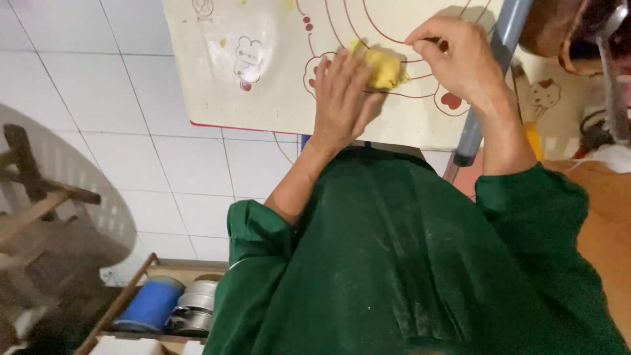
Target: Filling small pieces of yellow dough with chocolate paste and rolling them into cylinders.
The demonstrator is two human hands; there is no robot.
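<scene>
A lump of yellow dough (383, 66) lies on a cream baking mat (263, 92) printed with red circles and small cartoon figures. My left hand (342, 98) rests flat with its fingers against the near left side of the dough. My right hand (457, 59) hovers over the dough's right side, fingers curled and pinched together above the mat; whether it touches the dough I cannot tell. Both arms wear green sleeves.
A grey-blue pole (490, 79) runs down the mat's right edge. White floor tiles (131, 131) lie below left. A wooden stool (33, 197) stands at far left. A wooden crate (131, 296) holds a blue container (152, 304) and metal tins (194, 306).
</scene>
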